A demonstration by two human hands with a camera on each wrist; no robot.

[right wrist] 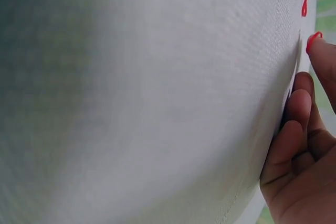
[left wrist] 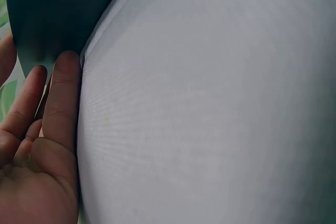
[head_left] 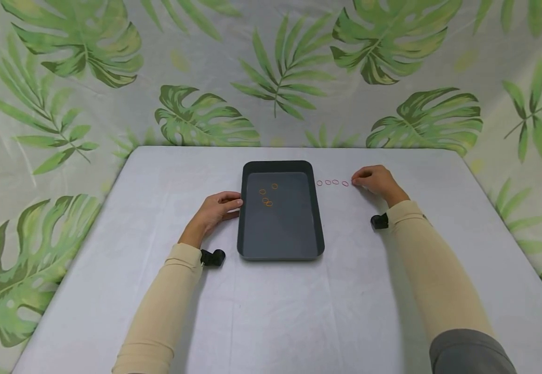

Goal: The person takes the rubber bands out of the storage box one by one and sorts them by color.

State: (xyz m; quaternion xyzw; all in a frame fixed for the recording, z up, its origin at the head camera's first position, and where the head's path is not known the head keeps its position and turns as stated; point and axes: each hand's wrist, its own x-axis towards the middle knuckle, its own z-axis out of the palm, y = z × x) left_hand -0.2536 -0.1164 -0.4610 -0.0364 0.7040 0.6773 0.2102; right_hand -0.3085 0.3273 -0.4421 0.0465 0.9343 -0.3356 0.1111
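A dark grey rectangular tray lies on the table, several small orange rubber bands in its upper left part. My left hand rests against the tray's left side; in the left wrist view its fairly straight fingers lie along the outer wall. To the right of the tray, several red rubber bands form a row on the cloth. At that row's right end, my right hand pinches another red rubber band at its fingertips, while the other fingers curl close to the cloth.
White cloth covers the table. A leaf-patterned curtain hangs behind it and shows at both sides. Black wrist cameras are strapped on both forearms, over beige sleeves.
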